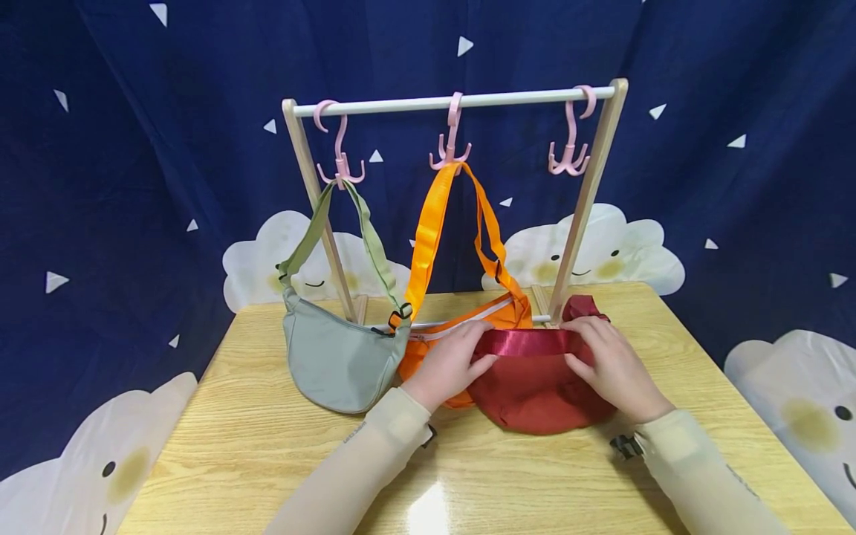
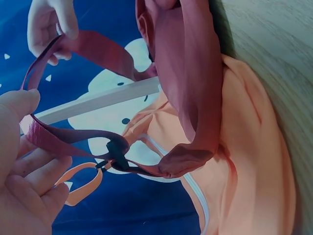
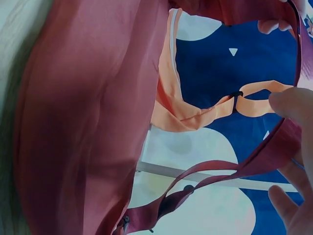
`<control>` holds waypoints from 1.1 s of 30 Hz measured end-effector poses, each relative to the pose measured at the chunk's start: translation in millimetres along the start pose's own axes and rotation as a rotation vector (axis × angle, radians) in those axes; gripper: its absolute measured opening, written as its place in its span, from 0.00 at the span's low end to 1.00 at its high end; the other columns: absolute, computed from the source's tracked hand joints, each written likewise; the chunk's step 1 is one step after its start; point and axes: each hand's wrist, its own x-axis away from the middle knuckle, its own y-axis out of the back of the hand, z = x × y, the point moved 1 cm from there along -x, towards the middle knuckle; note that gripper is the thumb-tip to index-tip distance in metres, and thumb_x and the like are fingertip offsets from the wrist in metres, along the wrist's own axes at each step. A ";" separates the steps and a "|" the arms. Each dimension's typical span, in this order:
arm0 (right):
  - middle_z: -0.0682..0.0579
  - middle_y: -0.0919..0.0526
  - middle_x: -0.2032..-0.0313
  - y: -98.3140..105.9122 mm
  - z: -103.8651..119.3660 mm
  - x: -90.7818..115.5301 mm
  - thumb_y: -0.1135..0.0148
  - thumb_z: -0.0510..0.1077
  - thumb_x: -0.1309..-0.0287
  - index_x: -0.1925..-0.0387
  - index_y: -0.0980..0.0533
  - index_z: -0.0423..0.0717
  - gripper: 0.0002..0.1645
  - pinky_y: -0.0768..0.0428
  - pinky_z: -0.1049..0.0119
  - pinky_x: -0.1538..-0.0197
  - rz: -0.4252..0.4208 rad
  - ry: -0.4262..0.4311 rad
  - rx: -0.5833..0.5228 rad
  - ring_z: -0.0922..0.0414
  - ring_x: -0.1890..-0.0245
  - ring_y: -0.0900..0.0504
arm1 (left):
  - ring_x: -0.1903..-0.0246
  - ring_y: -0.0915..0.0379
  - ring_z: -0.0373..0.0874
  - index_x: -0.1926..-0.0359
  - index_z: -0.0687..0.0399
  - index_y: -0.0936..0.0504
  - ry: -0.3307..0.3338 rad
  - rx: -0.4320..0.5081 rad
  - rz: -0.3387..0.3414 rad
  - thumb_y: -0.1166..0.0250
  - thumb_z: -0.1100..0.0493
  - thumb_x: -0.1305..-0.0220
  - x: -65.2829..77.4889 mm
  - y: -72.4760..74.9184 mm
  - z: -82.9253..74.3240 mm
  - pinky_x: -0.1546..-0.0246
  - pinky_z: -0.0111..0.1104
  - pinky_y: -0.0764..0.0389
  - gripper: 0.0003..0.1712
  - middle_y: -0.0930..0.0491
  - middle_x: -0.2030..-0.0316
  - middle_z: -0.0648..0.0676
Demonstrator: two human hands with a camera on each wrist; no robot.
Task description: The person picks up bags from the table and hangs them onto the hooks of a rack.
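Observation:
Both hands hold the strap (image 1: 528, 342) of a dark red crossbody bag (image 1: 542, 394) that rests on the table. The left hand (image 1: 452, 362) pinches the strap between thumb and fingers at its left part. At the right part, the right hand (image 1: 615, 369) pinches it likewise, and the strap is stretched between them. In the left wrist view the strap (image 2: 98, 54) forms a loop above the bag, with a black buckle (image 2: 116, 152) on it. An orange bag (image 1: 508, 314) stands partly hidden behind the red one, its strap on the middle pink hook hanger (image 1: 450, 148).
A grey-green bag (image 1: 341, 360) hangs by its strap from the left pink hanger (image 1: 341, 167), its body on the table (image 1: 227, 416). The right pink hanger (image 1: 570, 152) bears no bag. A white rail (image 1: 401, 105) on wooden posts (image 1: 591, 193) holds all hangers before a blue curtain.

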 end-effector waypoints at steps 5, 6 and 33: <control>0.44 0.20 0.48 2.5 -0.8 -2.0 0.19 0.35 0.54 0.41 0.23 0.41 0.35 0.30 0.59 0.37 0.010 -0.014 -0.039 0.47 0.46 0.23 | 0.44 0.21 0.44 0.35 0.53 0.27 0.027 0.031 0.002 0.32 0.48 0.29 0.1 3.7 -0.3 0.41 0.33 0.19 0.29 0.20 0.41 0.52; 0.45 0.20 0.48 3.4 -0.4 -2.8 0.19 0.34 0.54 0.41 0.23 0.41 0.36 0.30 0.66 0.36 0.009 -0.015 -0.052 0.48 0.46 0.23 | 0.44 0.21 0.44 0.34 0.53 0.28 0.037 0.039 0.004 0.32 0.47 0.29 0.1 4.1 -0.5 0.41 0.33 0.19 0.29 0.20 0.41 0.52; 0.46 0.19 0.50 21.6 10.2 -23.4 0.18 0.33 0.57 0.45 0.26 0.41 0.36 0.33 0.89 0.49 -0.024 -0.059 -0.145 0.55 0.54 0.22 | 0.40 0.21 0.49 0.30 0.54 0.28 0.172 0.173 -0.006 0.34 0.44 0.29 -2.5 19.2 -0.1 0.41 0.38 0.17 0.33 0.23 0.36 0.54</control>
